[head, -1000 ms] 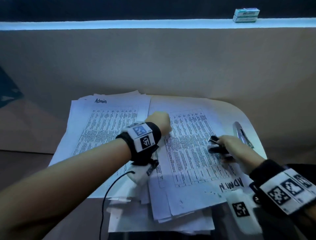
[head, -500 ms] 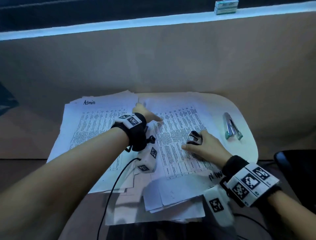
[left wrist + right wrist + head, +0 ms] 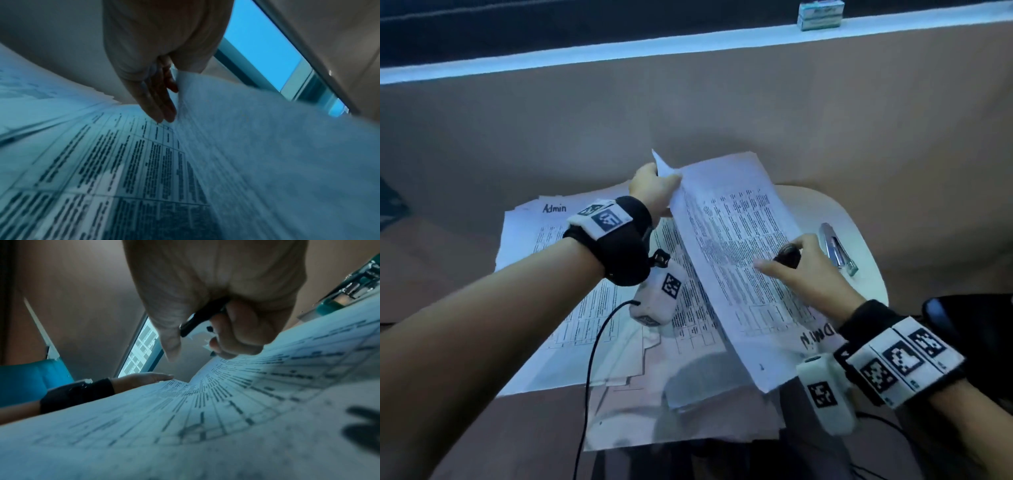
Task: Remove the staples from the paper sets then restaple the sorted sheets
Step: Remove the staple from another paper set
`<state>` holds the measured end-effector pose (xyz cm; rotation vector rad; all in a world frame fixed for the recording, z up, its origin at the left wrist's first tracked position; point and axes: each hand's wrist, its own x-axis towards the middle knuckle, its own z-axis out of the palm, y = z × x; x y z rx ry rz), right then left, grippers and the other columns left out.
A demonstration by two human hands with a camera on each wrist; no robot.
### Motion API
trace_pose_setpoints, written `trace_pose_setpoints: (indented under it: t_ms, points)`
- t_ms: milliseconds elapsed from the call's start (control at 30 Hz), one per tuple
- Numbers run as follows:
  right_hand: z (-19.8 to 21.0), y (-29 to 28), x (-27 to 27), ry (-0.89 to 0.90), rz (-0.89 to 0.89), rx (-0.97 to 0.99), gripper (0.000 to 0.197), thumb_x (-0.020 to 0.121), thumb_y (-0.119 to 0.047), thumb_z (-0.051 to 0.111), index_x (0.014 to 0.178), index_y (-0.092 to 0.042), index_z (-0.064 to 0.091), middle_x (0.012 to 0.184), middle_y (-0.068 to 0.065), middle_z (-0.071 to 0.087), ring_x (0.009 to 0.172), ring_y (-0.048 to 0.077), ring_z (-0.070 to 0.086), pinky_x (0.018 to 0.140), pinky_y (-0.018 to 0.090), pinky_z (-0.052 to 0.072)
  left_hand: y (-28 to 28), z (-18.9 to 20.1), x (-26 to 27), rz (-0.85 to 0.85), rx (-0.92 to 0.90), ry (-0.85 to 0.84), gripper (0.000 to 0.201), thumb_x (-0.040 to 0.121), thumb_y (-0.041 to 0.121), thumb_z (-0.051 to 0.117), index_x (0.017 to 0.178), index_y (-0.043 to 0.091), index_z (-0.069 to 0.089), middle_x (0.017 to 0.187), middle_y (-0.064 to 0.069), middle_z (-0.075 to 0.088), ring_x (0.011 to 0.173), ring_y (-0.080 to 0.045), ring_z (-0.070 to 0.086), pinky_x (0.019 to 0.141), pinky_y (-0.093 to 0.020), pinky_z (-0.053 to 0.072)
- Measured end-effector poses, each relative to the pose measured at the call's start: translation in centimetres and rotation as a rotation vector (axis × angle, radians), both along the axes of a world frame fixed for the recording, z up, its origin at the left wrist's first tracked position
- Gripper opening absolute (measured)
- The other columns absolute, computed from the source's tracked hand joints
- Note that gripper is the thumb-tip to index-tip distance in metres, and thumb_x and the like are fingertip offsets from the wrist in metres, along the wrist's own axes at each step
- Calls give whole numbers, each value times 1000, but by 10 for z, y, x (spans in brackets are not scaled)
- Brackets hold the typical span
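My left hand (image 3: pixel 654 192) pinches the far corner of a printed sheet (image 3: pixel 729 240) and holds that edge up off the pile; in the left wrist view its fingers (image 3: pixel 158 100) lie against the raised sheet (image 3: pixel 267 146). My right hand (image 3: pixel 808 270) grips a black staple remover (image 3: pixel 787 257) and rests on the sheet's right side, with one finger stretched over the print. The right wrist view shows the staple remover (image 3: pixel 201 319) in the curled fingers. A silver stapler (image 3: pixel 837 248) lies on the table just right of that hand.
A pile of sheets marked "Admin" (image 3: pixel 544 246) lies at the left, and more loose sheets (image 3: pixel 688 404) overhang the near edge. The small white table (image 3: pixel 808 202) stands against a tan partition. A small box (image 3: pixel 820 13) sits on the far ledge. A cable (image 3: pixel 592 359) hangs from my left wrist.
My left hand has taken the sheet's far corner and lifted it off the pile. My right hand with the staple remover has stayed on the sheet's right side.
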<state>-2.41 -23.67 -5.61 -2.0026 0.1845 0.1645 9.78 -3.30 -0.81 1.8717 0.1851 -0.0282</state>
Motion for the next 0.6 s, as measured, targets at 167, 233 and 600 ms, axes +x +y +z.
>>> trace_pose_setpoints:
  t_ms: [167,233,600]
  points:
    - [8,0,2,-152,-37,-149,8,95,-17,47,92,-13,42,82,9,59,64,22,64,49,24,42,7,13,-5,65,-47,-163,21,72,22,58,88,12,47,92,-13,56,81,-24,57,74,-51,52]
    - [11,0,1,-160,-61,-73,10,96,-15,47,101,-8,44,87,12,63,57,15,64,51,21,48,8,15,-8,50,-77,-218,22,67,25,58,84,13,49,96,-18,61,85,-29,61,84,-58,49]
    - [36,-10,20,-262,-193,-69,28,93,-39,49,95,-12,42,86,8,55,68,18,50,53,27,36,6,66,-23,-188,-261,-496,15,92,6,53,107,7,49,103,-6,62,99,-20,59,99,-39,45]
